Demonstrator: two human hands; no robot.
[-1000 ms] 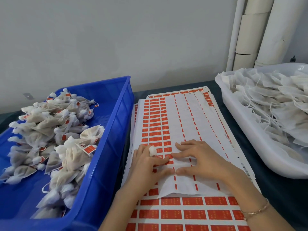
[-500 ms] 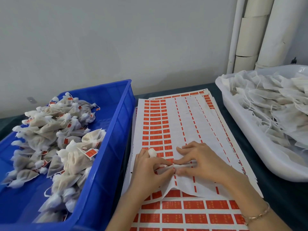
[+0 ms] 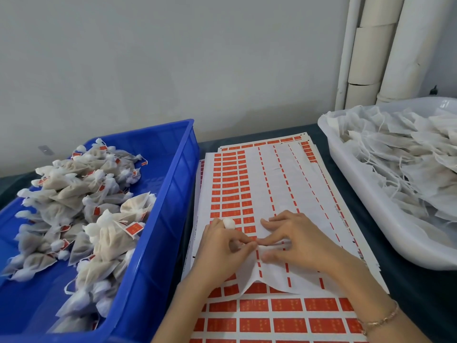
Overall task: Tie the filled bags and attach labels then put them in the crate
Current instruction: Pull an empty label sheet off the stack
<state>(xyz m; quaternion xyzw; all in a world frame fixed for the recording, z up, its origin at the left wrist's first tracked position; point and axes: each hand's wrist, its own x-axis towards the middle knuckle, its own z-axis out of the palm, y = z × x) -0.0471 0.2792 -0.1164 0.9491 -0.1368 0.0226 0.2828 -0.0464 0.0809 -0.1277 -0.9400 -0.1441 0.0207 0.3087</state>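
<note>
Plain grey wall (image 3: 173, 58) at the back w/ a small grey plate (image 3: 45, 150) low on the left, pale tubes (image 3: 371, 53) standing upright in the far right corner, dark-covered desk (image 3: 415, 288) underneath.

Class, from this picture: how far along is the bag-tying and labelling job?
Done: tied, labelled bags pile in the blue crate. In hand: left hand and right hand pinch one bag on the label sheets. Remaining: untied bags heaped in the white tub.
</note>
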